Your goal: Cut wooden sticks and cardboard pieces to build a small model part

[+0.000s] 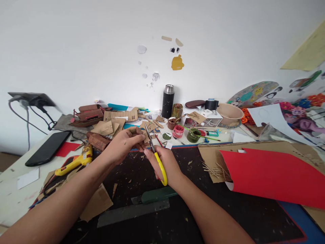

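My left hand [127,141] is closed in a pinch, with a small piece of brown cardboard [146,137] at its fingertips, partly hidden behind the blades. In my right hand [166,161] are yellow-handled scissors [160,168], their metal blades pointing up and away, close beside the left fingertips. Both hands are above a dark cutting mat [188,189]. Below them on the mat lie a green utility knife [157,195] and a translucent strip [134,212], perhaps a ruler.
At left are a yellow glue gun [76,164], a black phone [48,149] and cardboard scraps [98,203]. Paint jars [178,131] and a black flask [168,101] stand at the back. Red paper [271,176] and thin sticks [214,168] lie at right.
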The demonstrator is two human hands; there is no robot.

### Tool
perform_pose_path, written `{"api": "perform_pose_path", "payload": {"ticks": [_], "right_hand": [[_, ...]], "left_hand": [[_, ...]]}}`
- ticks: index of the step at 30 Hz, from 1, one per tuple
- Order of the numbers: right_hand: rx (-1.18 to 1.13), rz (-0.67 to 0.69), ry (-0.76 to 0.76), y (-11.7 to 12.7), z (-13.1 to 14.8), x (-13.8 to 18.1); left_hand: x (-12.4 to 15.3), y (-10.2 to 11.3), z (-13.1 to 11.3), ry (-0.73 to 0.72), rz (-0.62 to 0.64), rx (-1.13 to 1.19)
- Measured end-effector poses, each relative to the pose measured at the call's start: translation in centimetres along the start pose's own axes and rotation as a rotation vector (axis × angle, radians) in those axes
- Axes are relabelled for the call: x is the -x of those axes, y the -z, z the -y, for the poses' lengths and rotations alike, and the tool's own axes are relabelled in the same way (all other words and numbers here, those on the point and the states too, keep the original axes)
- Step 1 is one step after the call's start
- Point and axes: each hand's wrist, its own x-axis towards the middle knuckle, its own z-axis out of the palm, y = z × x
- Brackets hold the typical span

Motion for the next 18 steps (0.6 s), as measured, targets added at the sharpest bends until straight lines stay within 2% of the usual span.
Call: {"api": "perform_pose_path", "payload": {"ticks": [10, 18], "right_hand": [[-0.297, -0.039, 0.001, 0.11, -0.14, -0.44], [-0.301, -0.057, -0.014, 0.31, 0.13, -0.56]], "left_hand": [[-0.09, -0.02, 0.1, 0.006, 0.014, 0.087], [0.04, -0.07, -0.04, 0.021, 0.038, 0.098]]}}
